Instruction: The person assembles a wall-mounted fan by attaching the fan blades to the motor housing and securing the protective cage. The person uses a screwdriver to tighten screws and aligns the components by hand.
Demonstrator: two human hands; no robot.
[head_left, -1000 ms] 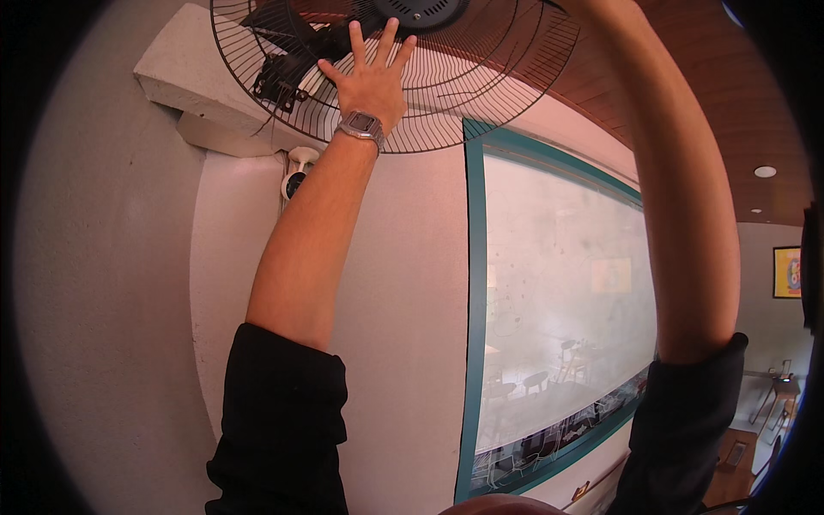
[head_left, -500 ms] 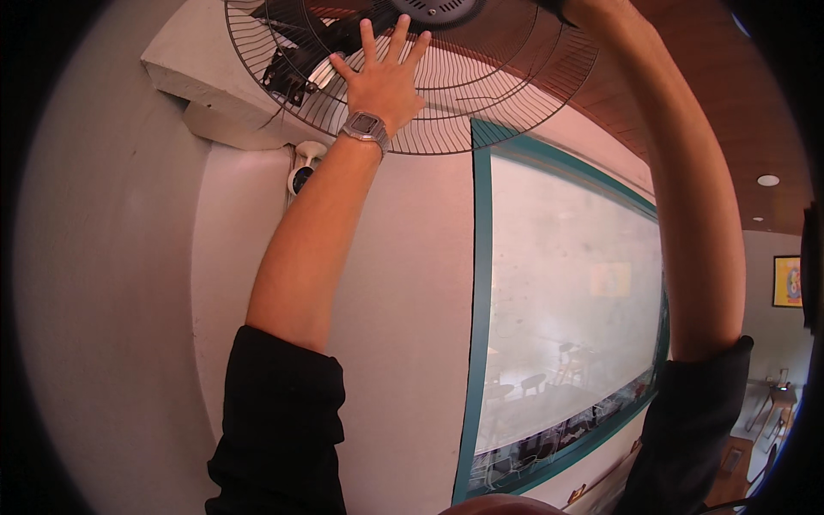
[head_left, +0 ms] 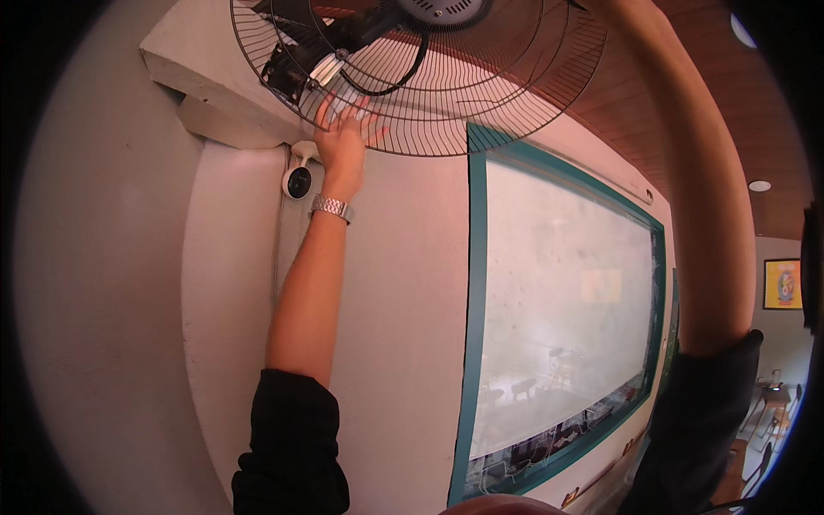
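Overhead hangs a fan with a dark wire guard (head_left: 421,153) and a round grey motor housing (head_left: 442,10). A black bracket (head_left: 287,73) and a looping black cable show through the wires. My left hand (head_left: 345,153) is raised to the lower left rim of the guard, its fingers spread and overlapped by the wires; whether they touch the wires I cannot tell. A metal-band watch (head_left: 332,207) circles that wrist. My right forearm (head_left: 708,189) reaches up past the guard's right side, and its hand is beyond the upper edge of the picture.
Beside my left wrist a small white camera with a black front (head_left: 298,182) is fixed to the wall. A concrete beam (head_left: 210,64) juts out at upper left. A green-framed window (head_left: 479,326) fills the middle right. Tables and chairs (head_left: 772,399) stand far right.
My left hand has come down and left, from spread across the guard to its lower rim near the wall camera. The view has shifted slightly. My right arm remains raised.
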